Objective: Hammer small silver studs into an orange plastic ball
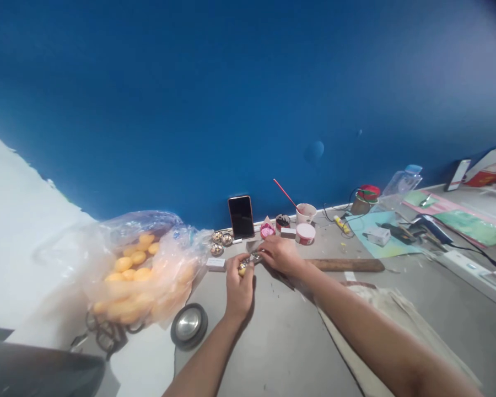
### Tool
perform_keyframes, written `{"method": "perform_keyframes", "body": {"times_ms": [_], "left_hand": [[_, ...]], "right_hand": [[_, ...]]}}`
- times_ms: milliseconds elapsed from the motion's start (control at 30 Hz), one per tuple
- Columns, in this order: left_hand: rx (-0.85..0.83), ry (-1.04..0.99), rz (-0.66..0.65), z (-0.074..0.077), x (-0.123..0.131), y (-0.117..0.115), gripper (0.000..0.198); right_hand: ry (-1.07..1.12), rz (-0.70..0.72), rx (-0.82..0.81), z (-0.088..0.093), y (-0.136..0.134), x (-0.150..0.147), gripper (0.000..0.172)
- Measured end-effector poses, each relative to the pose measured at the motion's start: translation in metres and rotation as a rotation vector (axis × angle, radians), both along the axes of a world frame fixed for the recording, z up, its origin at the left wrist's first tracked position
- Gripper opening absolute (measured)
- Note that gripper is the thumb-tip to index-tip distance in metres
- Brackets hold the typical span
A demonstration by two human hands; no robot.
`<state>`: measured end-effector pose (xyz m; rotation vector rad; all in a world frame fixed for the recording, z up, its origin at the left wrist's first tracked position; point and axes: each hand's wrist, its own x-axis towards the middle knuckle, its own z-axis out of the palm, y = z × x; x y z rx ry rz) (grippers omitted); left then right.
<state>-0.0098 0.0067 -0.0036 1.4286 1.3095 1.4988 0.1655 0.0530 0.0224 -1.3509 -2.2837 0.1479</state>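
My left hand is closed around a small yellow ball whose upper side carries shiny silvery bits. My right hand meets it from the right, fingers pinched together at the silvery part; what lies between those fingertips is too small to make out. Just behind the hands sit several shiny gold-and-dark patterned balls. A small white box lies left of my left hand. Under my right forearm, a long wooden stick stretches off to the right.
A plastic bag of yellow balls stands left, near a round dark-rimmed metal dish. A phone leans on the blue wall, beside a paper cup and a pink tub. Cloth, cables and a power strip lie right.
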Motion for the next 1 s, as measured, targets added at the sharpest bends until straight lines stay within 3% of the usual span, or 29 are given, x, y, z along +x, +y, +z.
{"method": "perform_keyframes", "body": {"times_ms": [167,267,400,567,633,800,900,1000], "left_hand": [[0.073,0.405,-0.179,-0.001,0.001,-0.013,0.02],[0.095,0.598,-0.23,-0.005,0.004,-0.017,0.021],[0.187,0.726,-0.123,-0.004,0.005,-0.022,0.025],[0.414,0.607,0.043,0.015,0.006,-0.022,0.025],[0.381,0.506,0.072,0.021,0.006,-0.011,0.034],[0.027,0.211,0.111,0.028,0.009,0.046,0.05],[-0.031,0.077,0.208,0.033,0.011,0.082,0.054],[-0.042,0.029,0.207,0.034,0.013,0.106,0.052]], "right_hand": [[0.404,-0.092,-0.037,0.004,0.017,0.005,0.015],[0.527,-0.13,-0.138,0.015,0.035,0.001,0.021],[0.511,-0.171,-0.23,0.022,0.061,-0.01,0.037],[0.556,-0.21,-0.209,0.011,0.076,-0.023,0.045],[0.559,-0.183,-0.186,0.007,0.077,-0.024,0.046],[0.614,-0.155,-0.176,-0.002,0.076,-0.022,0.046],[0.643,-0.153,-0.188,-0.006,0.077,-0.02,0.046],[0.672,-0.135,-0.202,-0.007,0.078,-0.019,0.049]]}}
